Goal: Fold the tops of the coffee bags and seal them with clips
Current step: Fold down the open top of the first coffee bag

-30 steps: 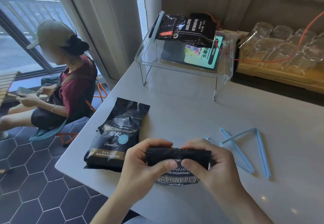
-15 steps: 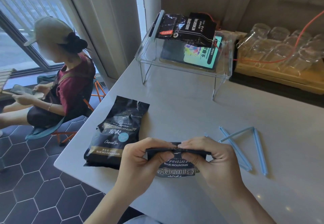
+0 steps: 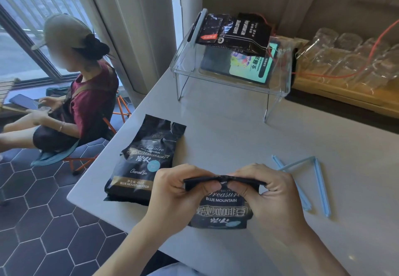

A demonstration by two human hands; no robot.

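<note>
The black coffee bag (image 3: 222,208) stands at the near edge of the pale surface (image 3: 237,137), its top folded into a narrow band — the left hand (image 3: 172,198) and right hand (image 3: 274,198) both pinch that fold, fingers curled round it. A second coffee bag (image 3: 146,159) lies flat just left, its top unfolded, and blue clips (image 3: 317,180) lie open to the right.

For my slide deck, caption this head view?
Both hands, left hand and right hand, pinch the coffee bag top folded; blue clips wait beside.
</note>
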